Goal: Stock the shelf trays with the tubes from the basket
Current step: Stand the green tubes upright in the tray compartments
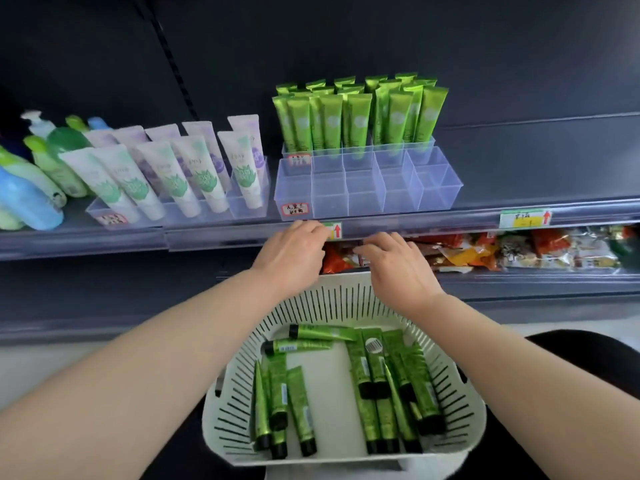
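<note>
Green tubes lie loose in the white slotted basket, nearest the camera. Beyond the basket's far rim, the left hand and right hand hover at the shelf edge, fingers curled, holding nothing. Above the basket, the clear front tray stands empty; behind it, upright green tubes fill another tray.

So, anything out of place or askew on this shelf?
Nothing damaged or spilled. The white tubes lean left in their tray while the green tubes stand upright. The front clear tray is unfilled. Both hands hold nothing.
</note>
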The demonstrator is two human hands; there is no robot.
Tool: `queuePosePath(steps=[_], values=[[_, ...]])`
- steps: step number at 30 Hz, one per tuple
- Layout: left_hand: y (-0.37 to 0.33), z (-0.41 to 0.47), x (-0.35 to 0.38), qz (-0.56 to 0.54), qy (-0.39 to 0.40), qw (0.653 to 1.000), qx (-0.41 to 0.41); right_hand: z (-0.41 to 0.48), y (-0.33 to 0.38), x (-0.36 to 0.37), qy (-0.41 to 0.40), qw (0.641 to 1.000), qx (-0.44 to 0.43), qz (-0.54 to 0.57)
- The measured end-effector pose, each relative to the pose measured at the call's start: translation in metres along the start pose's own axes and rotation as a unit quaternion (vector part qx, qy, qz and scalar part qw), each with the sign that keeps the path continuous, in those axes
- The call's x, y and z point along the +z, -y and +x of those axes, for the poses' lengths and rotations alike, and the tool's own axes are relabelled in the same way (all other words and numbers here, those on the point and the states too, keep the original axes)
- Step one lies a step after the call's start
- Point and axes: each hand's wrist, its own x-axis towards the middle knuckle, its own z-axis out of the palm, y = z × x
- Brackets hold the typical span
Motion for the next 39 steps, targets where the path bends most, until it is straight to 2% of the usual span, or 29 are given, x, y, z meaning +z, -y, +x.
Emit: queuePosePath(steps=[3, 6, 9, 13, 16, 20, 24, 27, 29, 33, 35, 39], values=[[-0.009, -0.031, 0.034, -0.02, 0.071, 0.997, -0.029, -0.034, 0.0, 0.025, 0.11, 0.993, 0.033, 0.006], [-0.017, -0.059, 0.068, -0.085, 0.128, 0.985, -0.085, -0.059, -0.001, 0.046, 0.226, 0.97, 0.09, 0.011], [-0.019, -0.078, 0.093, -0.128, 0.162, 0.971, -0.123, -0.071, 0.0, 0.064, 0.3, 0.946, 0.122, 0.008], [-0.009, -0.09, 0.116, -0.13, 0.192, 0.958, -0.168, -0.075, 0.006, 0.084, 0.364, 0.919, 0.149, 0.001], [-0.002, -0.095, 0.131, -0.153, 0.216, 0.944, -0.197, -0.074, 0.009, 0.1, 0.387, 0.908, 0.159, -0.009], [0.01, -0.103, 0.145, -0.169, 0.235, 0.934, -0.21, -0.076, 0.019, 0.121, 0.421, 0.897, 0.126, -0.049], [0.019, -0.112, 0.156, -0.18, 0.245, 0.923, -0.234, -0.082, 0.028, 0.139, 0.435, 0.887, 0.156, 0.0], [0.021, -0.114, 0.159, -0.172, 0.245, 0.922, -0.247, -0.086, 0.037, 0.141, 0.477, 0.872, 0.107, 0.005], [0.021, -0.115, 0.161, -0.166, 0.244, 0.924, -0.245, -0.09, 0.049, 0.143, 0.507, 0.858, 0.066, -0.038], [0.021, -0.113, 0.16, -0.157, 0.233, 0.923, -0.264, -0.083, 0.062, 0.149, 0.409, 0.905, 0.07, -0.091], [0.023, -0.11, 0.158, -0.15, 0.214, 0.924, -0.279, -0.076, 0.069, 0.155, 0.386, 0.918, 0.08, -0.052], [0.03, -0.11, 0.156, -0.137, 0.18, 0.927, -0.299, -0.071, 0.092, 0.171, 0.424, 0.887, 0.163, 0.085]])
